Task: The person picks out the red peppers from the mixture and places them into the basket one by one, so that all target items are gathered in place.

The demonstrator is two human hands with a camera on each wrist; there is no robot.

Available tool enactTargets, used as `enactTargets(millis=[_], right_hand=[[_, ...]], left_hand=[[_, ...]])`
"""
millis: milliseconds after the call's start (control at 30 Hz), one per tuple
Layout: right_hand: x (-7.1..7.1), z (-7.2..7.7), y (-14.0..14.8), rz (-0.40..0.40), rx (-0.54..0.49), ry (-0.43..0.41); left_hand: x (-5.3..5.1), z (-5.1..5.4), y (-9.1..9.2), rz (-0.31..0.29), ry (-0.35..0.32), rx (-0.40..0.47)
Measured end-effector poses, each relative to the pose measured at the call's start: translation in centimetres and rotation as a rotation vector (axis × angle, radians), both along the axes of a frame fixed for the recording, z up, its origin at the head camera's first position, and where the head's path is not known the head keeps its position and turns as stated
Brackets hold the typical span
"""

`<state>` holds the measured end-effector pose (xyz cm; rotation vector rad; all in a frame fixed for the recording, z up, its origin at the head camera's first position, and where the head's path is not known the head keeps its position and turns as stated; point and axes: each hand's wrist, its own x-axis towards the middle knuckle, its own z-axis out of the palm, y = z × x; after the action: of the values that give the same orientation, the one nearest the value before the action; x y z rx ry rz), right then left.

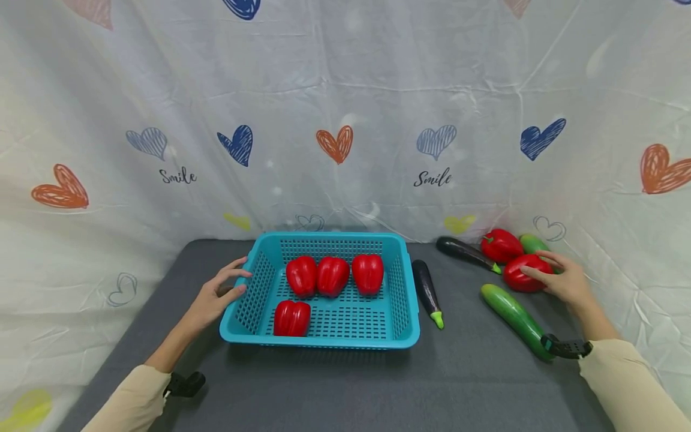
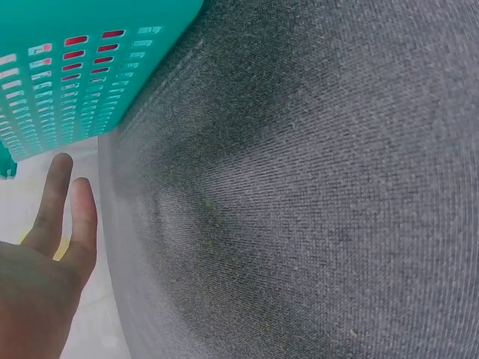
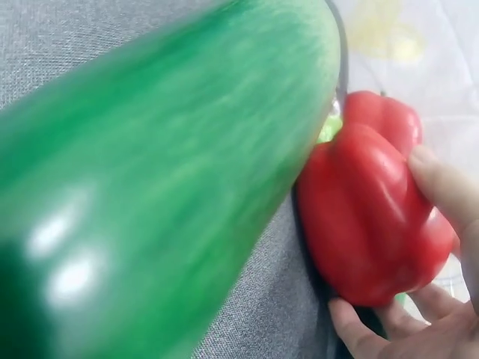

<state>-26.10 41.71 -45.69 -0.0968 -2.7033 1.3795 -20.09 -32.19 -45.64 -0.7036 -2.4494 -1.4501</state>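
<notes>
You've got the glossy red pepper (image 1: 518, 278) in your grip, three o'clock from your upright blue basket (image 1: 345, 342), four peppers (image 1: 332, 278) inside!

Soft, even brightness, white glare on the blurry close-up cucumber (image 3: 179, 164), faint shadow below the basket (image 1: 324, 343)

A gray table (image 1: 335, 384) is carrying a blue basket (image 1: 324, 342); just right of the basket, one eggplant (image 1: 425, 288) is lying, while another eggplant (image 1: 465, 251), a red pepper (image 1: 499, 245), a green cucumber (image 1: 511, 314) and a partly hidden green vegetable (image 1: 532, 242) are resting farther right.
</notes>
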Motion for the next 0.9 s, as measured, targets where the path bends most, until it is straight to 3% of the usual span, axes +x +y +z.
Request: enactTargets(millis=[333, 900], right_hand=[[0.2, 0.4, 0.2, 0.009, 0.005, -0.016], [0.7, 2.4, 0.0, 0.068, 0.012, 0.044]], left_hand=[[0.2, 0.2, 0.0, 0.014, -0.016, -0.016], [0.0, 0.1, 0.0, 0.013, -0.004, -0.012]])
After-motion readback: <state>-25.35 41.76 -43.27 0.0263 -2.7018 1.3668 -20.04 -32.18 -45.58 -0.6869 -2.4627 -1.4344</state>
